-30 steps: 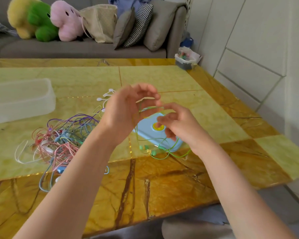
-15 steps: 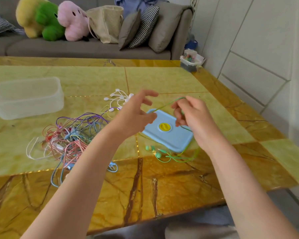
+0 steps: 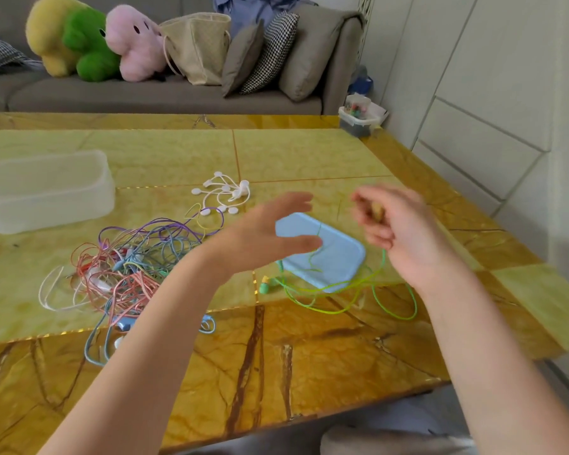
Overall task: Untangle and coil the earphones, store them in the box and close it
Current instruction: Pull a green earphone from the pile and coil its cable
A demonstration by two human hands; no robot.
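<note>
Left hand [image 3: 263, 234] spread, right hand [image 3: 395, 228] curled above blue lid [image 3: 339, 257].

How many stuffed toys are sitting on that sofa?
3, side by side at the sofa's left end: a yellow toy, a green toy against it, then a pink toy. Others may lie out of frame.

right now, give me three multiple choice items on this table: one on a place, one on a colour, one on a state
1. Where is the clear box?
A. far left of the table
B. on the blue lid
C. on the sofa

2. What colour is the cord by the right hand?
A. red
B. green
C. black

3. How is the left hand?
A. fist
B. flat on the table
C. fingers spread open

Answers: A, the box stands far left. B, the green cord loops around the blue lid. C, its fingers stretch out above the lid.
</note>
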